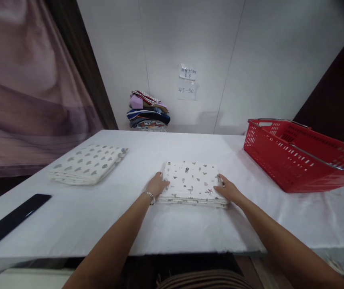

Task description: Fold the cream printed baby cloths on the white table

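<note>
A folded white cloth (191,180) with small printed motifs lies flat in layers on the white-covered table, in front of me. My left hand (157,185) grips its left edge, thumb on top and the other fingers along the side. At the opposite edge my right hand (227,189) holds the cloth in the same way, its fingers partly hidden behind the fabric. Farther left rests a second folded white cloth (89,162), printed with grey-green shapes, and neither hand touches it.
A red plastic basket (298,164) with metal handles stands on the right of the table (100,224). A flat black object (14,218) lies at the left front. Stacked fabrics (148,112) sit by the back wall, below paper notes (187,90). A pink curtain (24,88) hangs left.
</note>
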A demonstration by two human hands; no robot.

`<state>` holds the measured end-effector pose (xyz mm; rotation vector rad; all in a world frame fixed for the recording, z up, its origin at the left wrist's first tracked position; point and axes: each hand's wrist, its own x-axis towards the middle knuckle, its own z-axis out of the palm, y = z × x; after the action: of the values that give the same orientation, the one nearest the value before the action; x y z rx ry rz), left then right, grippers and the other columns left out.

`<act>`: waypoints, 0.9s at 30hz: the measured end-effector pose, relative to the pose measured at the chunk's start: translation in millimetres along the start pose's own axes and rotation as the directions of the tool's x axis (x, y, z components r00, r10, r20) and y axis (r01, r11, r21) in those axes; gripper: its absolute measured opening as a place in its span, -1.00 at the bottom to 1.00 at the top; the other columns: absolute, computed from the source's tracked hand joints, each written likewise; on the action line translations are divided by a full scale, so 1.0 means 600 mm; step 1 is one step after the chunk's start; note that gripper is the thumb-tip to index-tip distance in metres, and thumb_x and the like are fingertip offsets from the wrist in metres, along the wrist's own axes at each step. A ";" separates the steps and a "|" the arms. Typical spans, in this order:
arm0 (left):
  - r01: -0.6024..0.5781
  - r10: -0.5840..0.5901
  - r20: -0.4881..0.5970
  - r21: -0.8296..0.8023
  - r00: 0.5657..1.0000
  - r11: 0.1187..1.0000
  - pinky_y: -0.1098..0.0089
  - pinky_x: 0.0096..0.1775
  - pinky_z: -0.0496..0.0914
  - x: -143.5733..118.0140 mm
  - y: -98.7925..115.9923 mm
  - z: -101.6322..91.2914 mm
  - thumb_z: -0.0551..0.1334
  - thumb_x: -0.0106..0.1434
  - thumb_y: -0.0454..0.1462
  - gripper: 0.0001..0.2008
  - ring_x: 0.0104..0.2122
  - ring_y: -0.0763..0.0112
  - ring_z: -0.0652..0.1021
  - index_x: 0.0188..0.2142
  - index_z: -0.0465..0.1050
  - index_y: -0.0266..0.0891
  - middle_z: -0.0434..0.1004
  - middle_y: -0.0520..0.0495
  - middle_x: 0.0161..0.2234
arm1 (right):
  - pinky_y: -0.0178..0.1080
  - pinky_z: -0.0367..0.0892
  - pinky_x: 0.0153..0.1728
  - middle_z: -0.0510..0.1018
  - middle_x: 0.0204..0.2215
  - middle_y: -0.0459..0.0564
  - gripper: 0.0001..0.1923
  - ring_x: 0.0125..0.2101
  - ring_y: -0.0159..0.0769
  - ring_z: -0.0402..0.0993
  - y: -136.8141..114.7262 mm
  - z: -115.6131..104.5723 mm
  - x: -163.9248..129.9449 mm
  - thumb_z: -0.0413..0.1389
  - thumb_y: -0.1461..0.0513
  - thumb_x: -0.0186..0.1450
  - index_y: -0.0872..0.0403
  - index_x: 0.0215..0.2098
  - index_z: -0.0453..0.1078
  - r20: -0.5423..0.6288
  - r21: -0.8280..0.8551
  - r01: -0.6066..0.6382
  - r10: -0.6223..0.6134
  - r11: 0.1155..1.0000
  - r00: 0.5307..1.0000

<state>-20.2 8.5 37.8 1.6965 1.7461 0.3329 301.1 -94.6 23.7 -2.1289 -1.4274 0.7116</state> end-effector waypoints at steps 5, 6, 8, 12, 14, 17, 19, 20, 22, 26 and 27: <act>0.004 -0.007 -0.046 -0.068 0.999 0.998 0.39 -0.12 0.30 0.034 0.007 -0.014 0.26 0.04 -0.01 -0.23 0.01 0.15 0.43 0.17 0.08 -0.30 0.35 -0.29 0.09 | -0.25 0.31 -0.25 0.50 -0.25 0.03 -0.22 -0.29 -0.22 0.45 -0.008 -0.008 0.032 0.09 0.09 0.18 0.13 0.29 -0.05 -0.009 0.126 -0.057 0.059 0.990 0.998; 0.006 -0.012 -0.070 -0.081 0.997 0.997 0.38 -0.10 0.29 0.045 0.013 -0.017 0.23 0.06 0.01 -0.24 0.03 0.15 0.42 0.16 0.09 -0.31 0.33 -0.31 0.10 | -0.25 0.32 -0.26 0.51 -0.26 0.04 -0.21 -0.30 -0.22 0.46 -0.013 -0.009 0.043 0.08 0.08 0.18 0.14 0.29 -0.06 -0.014 0.163 -0.069 0.072 0.984 0.997; 0.005 -0.016 -0.106 -0.107 0.994 0.994 0.37 -0.07 0.28 0.069 0.028 -0.021 0.21 0.08 0.03 -0.26 0.05 0.14 0.41 0.14 0.12 -0.34 0.30 -0.35 0.12 | -0.26 0.33 -0.28 0.52 -0.28 0.03 -0.21 -0.32 -0.22 0.47 -0.024 -0.008 0.068 0.07 0.08 0.19 0.15 0.29 -0.07 -0.027 0.220 -0.085 0.093 0.972 0.995; 0.005 -0.021 -0.125 -0.123 0.992 0.992 0.37 -0.02 0.27 0.116 0.053 -0.021 0.24 0.09 -0.07 -0.32 0.05 0.17 0.40 0.13 0.14 -0.34 0.32 -0.35 0.10 | -0.24 0.36 -0.28 0.53 -0.24 0.08 -0.23 -0.31 -0.19 0.49 -0.042 0.003 0.115 0.10 0.12 0.16 0.13 0.27 -0.02 -0.058 0.260 -0.088 0.107 0.961 0.993; 0.013 -0.027 -0.117 -0.117 0.993 0.993 0.39 -0.04 0.29 0.135 0.059 -0.019 0.27 0.06 -0.18 -0.34 0.03 0.21 0.43 0.12 0.14 -0.33 0.35 -0.33 0.08 | -0.22 0.37 -0.25 0.49 -0.12 0.12 -0.23 -0.26 -0.17 0.49 -0.043 0.012 0.134 0.11 0.15 0.14 0.13 0.27 -0.01 -0.073 0.286 -0.068 0.092 0.956 0.993; 0.012 -0.026 -0.115 -0.124 0.993 0.992 0.43 -0.11 0.33 0.156 0.055 -0.019 0.26 0.04 -0.28 -0.35 -0.06 0.29 0.48 0.13 0.13 -0.30 0.41 -0.26 0.03 | -0.22 0.36 -0.20 0.44 -0.03 0.12 -0.21 -0.19 -0.19 0.47 -0.038 0.027 0.154 0.11 0.19 0.13 0.11 0.28 -0.03 -0.081 0.338 -0.026 0.057 0.941 0.995; -0.003 -0.015 -0.132 -0.141 0.991 0.990 0.44 -0.15 0.35 0.165 0.046 -0.018 0.23 0.05 -0.30 -0.34 -0.11 0.33 0.50 0.15 0.10 -0.28 0.45 -0.21 -0.02 | -0.22 0.36 -0.20 0.46 -0.07 0.09 -0.22 -0.19 -0.19 0.47 -0.034 0.037 0.165 0.10 0.18 0.13 0.10 0.28 -0.04 -0.079 0.359 0.001 0.030 0.933 0.996; -0.012 -0.009 -0.146 -0.144 0.989 0.989 0.45 -0.15 0.35 0.168 0.041 -0.017 0.22 0.06 -0.30 -0.35 -0.12 0.34 0.51 0.16 0.10 -0.28 0.46 -0.20 -0.03 | -0.21 0.36 -0.20 0.48 -0.09 0.09 -0.22 -0.19 -0.18 0.47 -0.032 0.041 0.170 0.10 0.17 0.13 0.10 0.27 -0.02 -0.083 0.349 0.013 0.016 0.937 0.996; -0.017 -0.007 -0.179 -0.134 0.984 0.991 0.44 -0.13 0.34 0.172 0.032 -0.014 0.20 0.09 -0.29 -0.38 -0.10 0.34 0.50 0.15 0.12 -0.28 0.45 -0.19 -0.03 | -0.19 0.34 -0.17 0.48 -0.11 0.09 -0.23 -0.16 -0.15 0.46 -0.029 0.046 0.177 0.11 0.17 0.12 0.12 0.27 0.01 -0.098 0.281 0.029 -0.001 0.959 0.995; -0.001 -0.014 -0.173 -0.086 0.985 0.996 0.42 -0.08 0.31 0.171 0.024 -0.013 0.20 0.11 -0.23 -0.41 -0.04 0.31 0.46 0.14 0.15 -0.29 0.38 -0.23 0.05 | -0.17 0.26 -0.05 0.45 -0.04 0.10 -0.22 -0.07 -0.13 0.41 -0.024 0.043 0.182 0.13 0.13 0.13 0.10 0.27 0.01 -0.089 0.145 0.037 -0.024 0.989 0.996; 0.001 -0.014 -0.158 -0.083 0.987 0.997 0.42 -0.07 0.31 0.170 0.024 -0.015 0.21 0.12 -0.18 -0.40 -0.03 0.29 0.46 0.14 0.15 -0.31 0.38 -0.25 0.05 | -0.16 0.25 -0.04 0.44 -0.02 0.11 -0.22 -0.05 -0.11 0.39 -0.024 0.040 0.183 0.13 0.11 0.13 0.10 0.27 0.02 -0.081 0.135 0.027 -0.016 0.990 0.997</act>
<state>-7.0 110.2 24.2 1.6427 1.8254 0.5427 311.0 15.1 -2.0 -2.0121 -1.3188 0.6875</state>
